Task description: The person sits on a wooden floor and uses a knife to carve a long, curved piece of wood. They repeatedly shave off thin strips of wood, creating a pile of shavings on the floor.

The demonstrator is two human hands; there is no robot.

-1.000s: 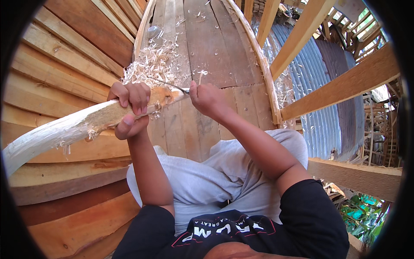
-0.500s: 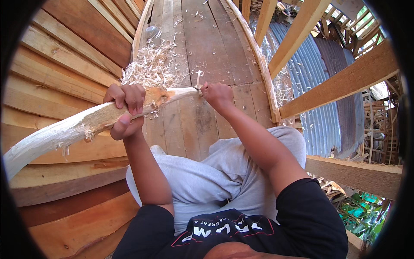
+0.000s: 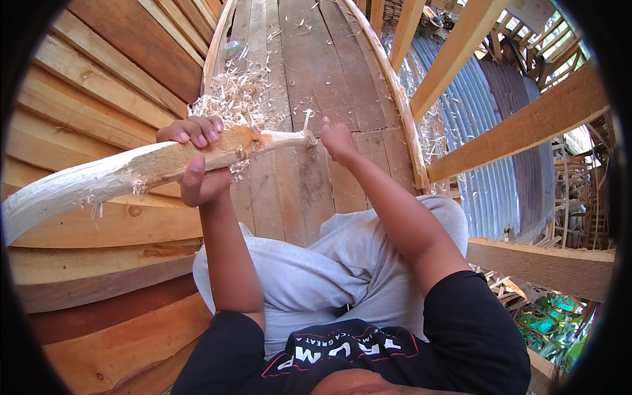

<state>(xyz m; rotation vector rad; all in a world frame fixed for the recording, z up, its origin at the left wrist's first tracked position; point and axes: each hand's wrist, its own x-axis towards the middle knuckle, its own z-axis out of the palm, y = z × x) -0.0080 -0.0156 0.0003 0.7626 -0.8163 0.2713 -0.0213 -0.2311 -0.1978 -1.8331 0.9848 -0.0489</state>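
A long, curved piece of pale wood [image 3: 168,164] slants across from the left, bark-stripped, with a brown patch and frayed fibres along it. My left hand [image 3: 197,155] is closed around its middle, fingers over the top and thumb on the near side. The narrowed right end carries a knobby tip with a curl of shaving [image 3: 308,118] standing up from it. Just right of that tip, a small gap away, is my right hand [image 3: 338,139], its fingers curled and one digit raised. What those curled fingers hold, if anything, is hidden.
Wood shavings [image 3: 230,102] lie heaped on the plank floor [image 3: 316,66] beyond the wood. A clear round object [image 3: 233,49] rests near them. Stacked boards [image 3: 99,79] line the left side. Wooden rails [image 3: 513,125] and corrugated metal sheets [image 3: 487,131] stand at the right.
My right hand has come off the wood's tip and moved slightly right. The wood has shifted a little to the right, and my left hand's fingers and thumb have shifted on it.
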